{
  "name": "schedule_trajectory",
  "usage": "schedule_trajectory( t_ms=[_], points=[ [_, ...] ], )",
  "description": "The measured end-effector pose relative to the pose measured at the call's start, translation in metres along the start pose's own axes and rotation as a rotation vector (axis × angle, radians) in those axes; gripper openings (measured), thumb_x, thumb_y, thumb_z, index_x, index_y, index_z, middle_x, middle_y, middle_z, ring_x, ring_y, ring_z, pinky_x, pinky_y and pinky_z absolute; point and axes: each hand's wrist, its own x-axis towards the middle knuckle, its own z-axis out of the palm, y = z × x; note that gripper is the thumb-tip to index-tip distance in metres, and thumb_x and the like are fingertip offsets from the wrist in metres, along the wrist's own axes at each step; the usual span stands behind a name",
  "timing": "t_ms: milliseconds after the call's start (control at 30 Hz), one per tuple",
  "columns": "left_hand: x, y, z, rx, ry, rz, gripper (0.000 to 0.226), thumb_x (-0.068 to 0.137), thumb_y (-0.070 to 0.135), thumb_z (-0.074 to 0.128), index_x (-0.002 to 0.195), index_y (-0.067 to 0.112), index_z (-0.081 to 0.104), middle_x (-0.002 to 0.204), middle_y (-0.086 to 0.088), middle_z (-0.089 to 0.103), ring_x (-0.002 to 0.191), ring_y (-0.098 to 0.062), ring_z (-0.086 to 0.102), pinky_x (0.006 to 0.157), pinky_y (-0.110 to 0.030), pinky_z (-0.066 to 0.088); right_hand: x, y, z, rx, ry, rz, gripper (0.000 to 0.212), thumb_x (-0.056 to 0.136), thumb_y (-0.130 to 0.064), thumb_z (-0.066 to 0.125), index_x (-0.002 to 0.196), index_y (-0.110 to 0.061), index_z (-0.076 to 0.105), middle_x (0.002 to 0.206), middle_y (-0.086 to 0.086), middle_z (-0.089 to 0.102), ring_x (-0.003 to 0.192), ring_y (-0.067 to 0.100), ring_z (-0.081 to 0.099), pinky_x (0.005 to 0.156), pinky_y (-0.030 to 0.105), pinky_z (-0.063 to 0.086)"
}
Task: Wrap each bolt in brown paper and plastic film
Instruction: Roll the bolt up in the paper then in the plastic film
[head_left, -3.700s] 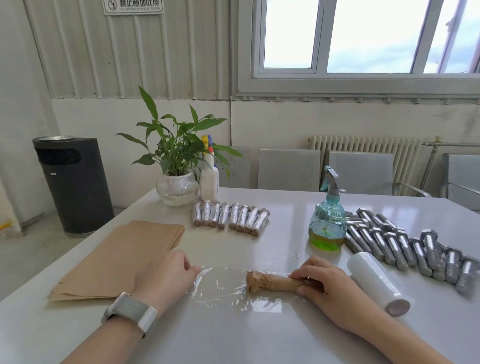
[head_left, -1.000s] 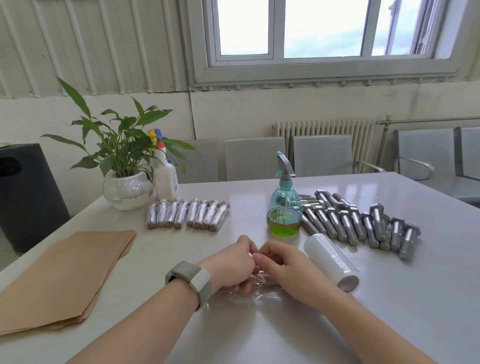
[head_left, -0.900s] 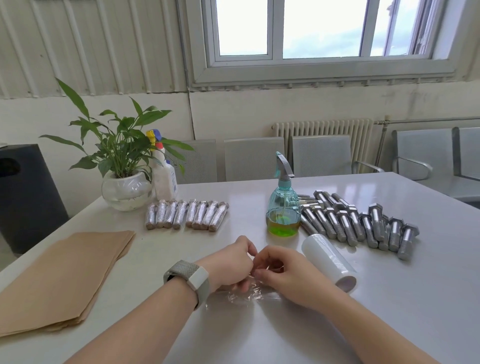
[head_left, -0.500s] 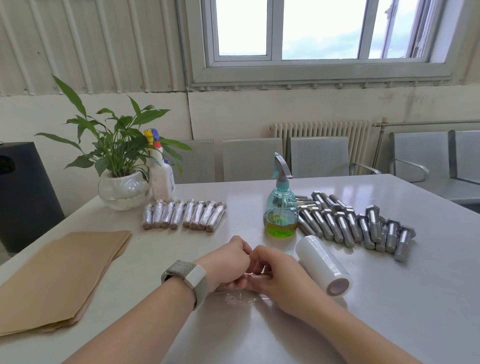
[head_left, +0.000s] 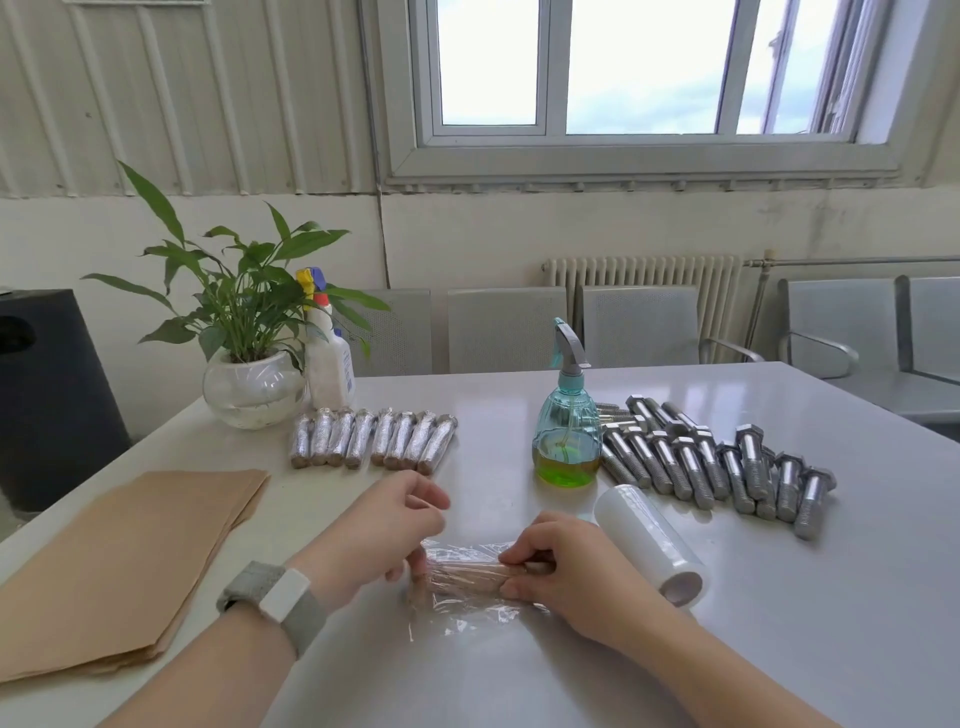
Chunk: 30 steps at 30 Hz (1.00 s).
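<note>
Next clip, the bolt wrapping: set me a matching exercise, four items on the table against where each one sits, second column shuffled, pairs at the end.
Things:
1. stack of brown paper
2. row of wrapped bolts
3. roll of plastic film
4. bare bolts

Places:
A. far right of the table, beyond the spray bottle
B. near-left part of the table
C. just in front of the potted plant
D. lying on its side just right of the right hand

Pairs: 1-B, 2-C, 3-D, 4-A
</note>
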Motion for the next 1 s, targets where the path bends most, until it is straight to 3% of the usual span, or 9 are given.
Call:
schedule_trajectory(
  t_ms=[167,300,433,500,567,667,767,900,1000],
  points=[
    [-0.016,-0.029,-0.035,0.356,-0.065,0.053,0.027,0.082,0.047,0.074,0.098,0.027,0.068,0.090,0.006,0.063,0.050,0.003,0.051,0.050,-0.010,0.040,-0.001,-0.002,0.000,0.037,-0.011,0.035,0.022,0.078,-0.026,0.083,0.098,-0.023,0.075,0.101,-0.010,0.062,0.096,0.004,0.061,0.090,0.018,0.047],
    [-0.020,-0.035,-0.029,0.413,-0.094,0.123,0.033,0.075,0.056,0.077,0.091,0.028,0.069,0.088,0.009,0.066,0.057,0.004,0.053,0.055,-0.013,0.040,-0.001,-0.004,0.000,0.040,0.008,0.033,0.021,0.077,-0.024,0.083,0.097,-0.021,0.076,0.098,-0.009,0.062,0.092,0.004,0.061,0.083,0.010,0.044],
    [-0.019,-0.039,-0.015,0.550,-0.012,0.145,0.040,0.075,0.062,0.071,0.090,0.027,0.061,0.100,0.008,0.061,0.089,-0.006,0.059,0.082,-0.023,0.048,-0.003,-0.005,0.002,0.059,0.024,0.031,0.018,0.076,-0.022,0.083,0.092,-0.020,0.075,0.098,-0.009,0.062,0.091,0.004,0.062,0.082,0.010,0.044],
    [-0.020,-0.037,-0.012,0.643,0.012,0.160,0.039,0.078,0.064,0.066,0.089,0.028,0.056,0.098,0.011,0.060,0.088,-0.004,0.057,0.081,-0.023,0.047,-0.004,-0.005,0.003,0.059,0.029,0.034,0.016,0.076,-0.023,0.083,0.090,-0.022,0.075,0.097,-0.009,0.062,0.089,0.003,0.061,0.081,0.009,0.043],
    [-0.020,-0.034,-0.012,0.522,0.009,0.159,0.040,0.077,0.059,0.071,0.089,0.024,0.055,0.088,0.005,0.068,0.075,-0.006,0.062,0.069,-0.024,0.047,-0.006,-0.004,0.002,0.073,0.038,0.050,0.016,0.076,-0.026,0.084,0.089,-0.026,0.074,0.095,-0.011,0.064,0.089,0.001,0.061,0.081,0.010,0.043],
    [-0.021,-0.024,-0.008,0.132,0.027,0.173,0.044,0.068,0.044,0.085,0.086,0.015,0.057,0.072,0.002,0.072,0.054,-0.008,0.060,0.051,-0.019,0.043,-0.010,-0.005,-0.002,0.085,0.044,0.083,0.017,0.075,-0.031,0.084,0.084,-0.034,0.070,0.094,-0.012,0.068,0.087,-0.002,0.061,0.080,0.010,0.045],
    [-0.014,-0.009,0.001,-0.077,0.049,0.258,0.049,0.055,0.048,0.087,0.085,0.019,0.062,0.071,0.002,0.069,0.060,-0.005,0.059,0.058,-0.022,0.045,-0.014,-0.006,-0.003,0.034,0.063,0.097,0.017,0.078,-0.029,0.079,0.078,-0.037,0.065,0.088,-0.012,0.069,0.083,-0.003,0.060,0.073,0.011,0.045],
    [0.000,0.012,0.035,-0.263,0.014,0.361,0.054,0.060,0.046,0.085,0.109,0.034,0.064,0.067,0.005,0.055,0.064,-0.005,0.054,0.069,-0.025,0.049,-0.020,-0.005,-0.002,-0.122,0.144,0.078,0.008,0.082,-0.023,0.070,0.084,-0.021,0.062,0.084,-0.008,0.066,0.081,0.006,0.056,0.072,0.018,0.043],
    [0.007,0.024,0.068,-0.334,-0.030,0.454,0.021,0.069,0.038,0.080,0.086,0.029,0.074,0.062,0.011,0.055,0.059,-0.005,0.050,0.058,-0.016,0.042,-0.024,-0.005,0.003,-0.182,0.196,0.030,0.006,0.082,-0.016,0.061,0.079,-0.016,0.056,0.079,-0.004,0.061,0.078,0.016,0.052,0.070,0.027,0.041]
  ],
)
